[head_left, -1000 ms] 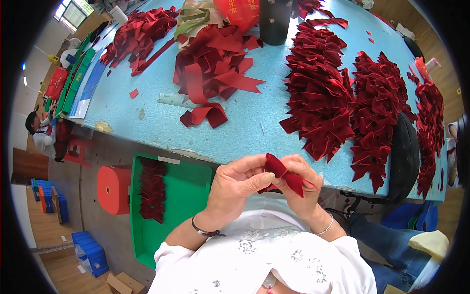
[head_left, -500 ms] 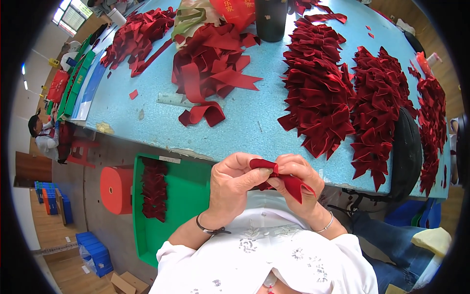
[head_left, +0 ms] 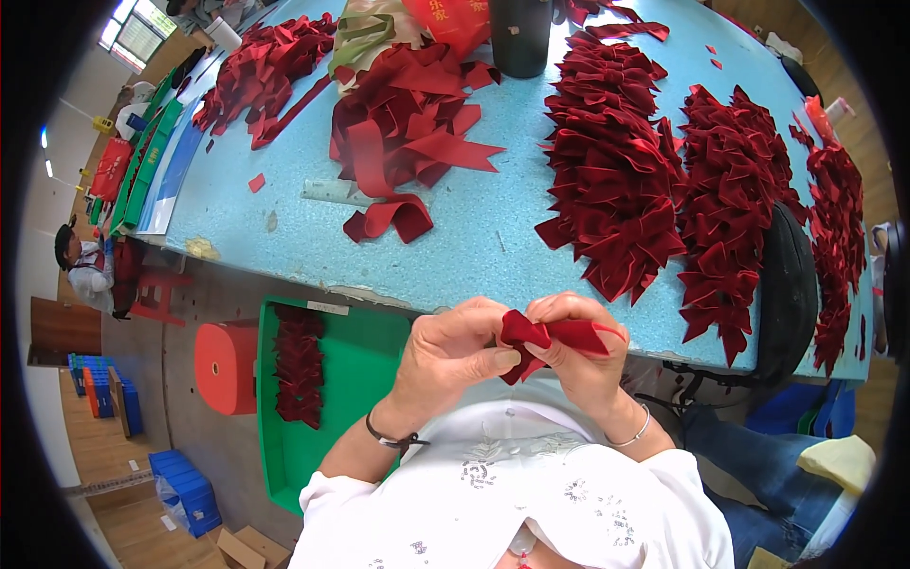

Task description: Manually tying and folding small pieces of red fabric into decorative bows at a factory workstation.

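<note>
Between my two hands, just off the table's near edge, is a dark red velvet ribbon bow (head_left: pixel 527 339). My left hand (head_left: pixel 453 349) pinches its left loop between thumb and fingers. With thumb and fingertips my right hand (head_left: pixel 580 353) grips the bow's middle, and a ribbon tail sticks out to the right past the fingers. Part of the ribbon is hidden behind the fingertips. Beyond my hands a large heap of finished red bows (head_left: pixel 614 171) lies on the blue table (head_left: pixel 284 223). Loose red ribbon strips (head_left: pixel 408 142) are piled farther left, beside a clear ruler (head_left: pixel 334 192).
Left of my lap stands a green bin (head_left: pixel 365 370) holding a row of bows (head_left: pixel 299 365), beside a red stool (head_left: pixel 226 368). More bows (head_left: pixel 730 218) and a black bag (head_left: pixel 789 294) are to the right. A dark cup (head_left: pixel 519 38) stands at the back. Another person (head_left: pixel 90 261) works far left.
The bow has turned in my fingers: its tail, pointing down and right before, now points straight right. My left thumb has shifted lower, and a fuller loop shows on the left.
</note>
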A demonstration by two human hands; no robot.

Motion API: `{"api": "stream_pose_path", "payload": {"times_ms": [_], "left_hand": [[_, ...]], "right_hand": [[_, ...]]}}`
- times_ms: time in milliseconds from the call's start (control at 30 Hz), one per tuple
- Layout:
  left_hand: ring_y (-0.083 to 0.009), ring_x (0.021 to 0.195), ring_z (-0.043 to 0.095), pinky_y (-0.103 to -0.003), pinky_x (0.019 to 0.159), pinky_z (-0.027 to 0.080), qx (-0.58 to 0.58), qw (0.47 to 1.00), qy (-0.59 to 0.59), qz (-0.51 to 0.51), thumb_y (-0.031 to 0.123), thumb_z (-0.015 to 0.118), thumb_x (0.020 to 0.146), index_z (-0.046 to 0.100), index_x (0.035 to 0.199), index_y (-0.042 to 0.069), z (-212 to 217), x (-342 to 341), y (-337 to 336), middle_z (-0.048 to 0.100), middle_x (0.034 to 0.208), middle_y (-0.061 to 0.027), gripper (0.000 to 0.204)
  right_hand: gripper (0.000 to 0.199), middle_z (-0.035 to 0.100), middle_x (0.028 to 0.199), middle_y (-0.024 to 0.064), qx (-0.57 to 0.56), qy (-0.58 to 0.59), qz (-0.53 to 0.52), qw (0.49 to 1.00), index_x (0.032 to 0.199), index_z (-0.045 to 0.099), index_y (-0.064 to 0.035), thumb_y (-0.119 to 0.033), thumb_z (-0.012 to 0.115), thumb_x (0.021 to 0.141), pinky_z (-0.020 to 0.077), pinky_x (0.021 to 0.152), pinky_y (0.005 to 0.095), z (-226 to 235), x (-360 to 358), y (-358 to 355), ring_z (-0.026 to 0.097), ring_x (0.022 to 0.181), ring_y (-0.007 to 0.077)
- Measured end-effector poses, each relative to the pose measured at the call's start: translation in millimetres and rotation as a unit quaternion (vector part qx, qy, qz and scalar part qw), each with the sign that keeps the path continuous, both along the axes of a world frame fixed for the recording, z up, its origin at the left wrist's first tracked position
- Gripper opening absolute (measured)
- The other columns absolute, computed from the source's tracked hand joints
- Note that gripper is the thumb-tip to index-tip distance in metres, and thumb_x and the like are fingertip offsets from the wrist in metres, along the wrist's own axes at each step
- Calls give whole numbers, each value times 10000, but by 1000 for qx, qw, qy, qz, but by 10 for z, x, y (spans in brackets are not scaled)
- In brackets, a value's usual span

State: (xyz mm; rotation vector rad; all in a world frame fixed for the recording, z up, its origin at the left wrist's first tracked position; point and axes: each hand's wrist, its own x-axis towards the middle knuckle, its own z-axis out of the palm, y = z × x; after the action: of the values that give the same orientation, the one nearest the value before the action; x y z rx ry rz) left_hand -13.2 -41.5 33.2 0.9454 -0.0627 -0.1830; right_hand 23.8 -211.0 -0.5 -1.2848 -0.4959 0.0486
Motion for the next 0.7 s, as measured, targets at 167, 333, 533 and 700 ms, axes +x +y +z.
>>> {"api": "stream_pose_path", "payload": {"times_ms": [167, 333, 533, 700], "left_hand": [[-197, 848, 584, -311, 767, 463, 60, 998, -30, -11, 1, 702, 762, 653, 989, -30, -76, 27, 98, 632, 951, -109, 234], [-194, 843, 586, -303, 780, 460, 80, 994, -69, 2, 3, 717, 748, 665, 934, -29, -117, 77, 116, 650, 912, -110, 196], [-185, 867, 597, -289, 783, 467, 61, 994, -77, 44, -3, 719, 743, 664, 912, -19, -119, 75, 46, 661, 847, -101, 179], [-184, 859, 614, -302, 777, 491, 29, 994, 19, 99, -12, 671, 773, 643, 977, 0, -55, 1, -66, 661, 908, -104, 206]], "right_hand": [[225, 634, 881, 87, 7, 104, 59, 993, 969, 584, 20, -4, 705, 781, 505, 760, 287, 69, 12, -18, 609, 833, 158], [259, 640, 898, 90, 17, 95, 77, 992, 989, 586, 27, -4, 717, 767, 505, 757, 265, 64, 8, 2, 617, 831, 143], [280, 641, 894, 98, 46, 30, 13, 998, 951, 579, 8, 15, 744, 725, 503, 770, 320, 7, -33, 39, 619, 819, 192], [296, 632, 865, 108, -3, -161, -22, 987, 902, 557, -13, 49, 752, 689, 491, 768, 374, -2, 40, 52, 609, 796, 234]]}}
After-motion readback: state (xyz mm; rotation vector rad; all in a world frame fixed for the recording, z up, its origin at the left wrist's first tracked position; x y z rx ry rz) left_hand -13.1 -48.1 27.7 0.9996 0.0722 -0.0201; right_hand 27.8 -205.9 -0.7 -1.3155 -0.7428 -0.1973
